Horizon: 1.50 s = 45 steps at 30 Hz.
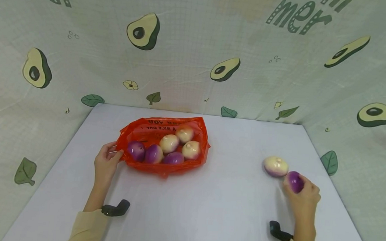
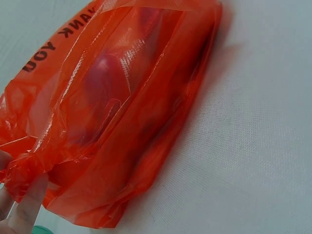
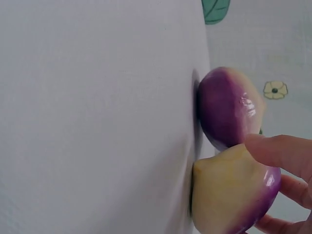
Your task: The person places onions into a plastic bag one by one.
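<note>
A red plastic bag [image 1: 190, 166] lies with its mouth spread, several purple-and-cream turnips [image 1: 169, 143] inside it. My left hand [image 1: 106, 164] pinches the left edge of the bag; in the left wrist view the bunched film [image 2: 29, 170] sits between thumb and fingers. Over at the right, my right hand [image 1: 302, 198] grips a turnip [image 1: 296, 182] by its purple end. The right wrist view has that turnip [image 3: 226, 195] at or close to the table surface, cream tip toward the table. Just beyond it, a second loose turnip [image 1: 276, 166] rests on the table.
Both hands work over a white table [image 1: 187, 212]. A pale cloth [image 1: 188, 87] printed with avocados and leaves hangs behind the table and along its sides. Dark wrist-worn devices [image 1: 116, 208] sit at both wrists.
</note>
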Available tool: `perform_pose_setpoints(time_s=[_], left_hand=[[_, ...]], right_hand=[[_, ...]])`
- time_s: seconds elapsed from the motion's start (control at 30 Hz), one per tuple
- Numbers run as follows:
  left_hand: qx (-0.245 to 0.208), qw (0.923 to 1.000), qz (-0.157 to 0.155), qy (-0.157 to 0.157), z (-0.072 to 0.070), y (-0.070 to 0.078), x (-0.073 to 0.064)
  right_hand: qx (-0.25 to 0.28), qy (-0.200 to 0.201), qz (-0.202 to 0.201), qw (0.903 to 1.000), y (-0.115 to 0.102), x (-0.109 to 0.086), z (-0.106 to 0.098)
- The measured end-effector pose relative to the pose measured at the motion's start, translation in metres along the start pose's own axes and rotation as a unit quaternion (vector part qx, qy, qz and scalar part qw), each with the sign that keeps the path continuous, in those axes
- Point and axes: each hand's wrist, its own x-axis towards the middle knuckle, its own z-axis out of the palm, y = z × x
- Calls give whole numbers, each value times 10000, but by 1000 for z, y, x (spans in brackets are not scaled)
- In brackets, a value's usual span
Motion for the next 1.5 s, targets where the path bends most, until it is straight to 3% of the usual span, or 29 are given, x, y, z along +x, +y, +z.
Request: perform_pose_setpoints(time_s=[0.9, 1.5], left_hand=[[65, 10000, -36, 6, -1, 1, -2], [94, 9999, -100, -19, -1, 1, -1]], right_hand=[[65, 307, 35, 9995, 4, 2, 0], [-57, -137, 31, 9999, -9, -19, -3]])
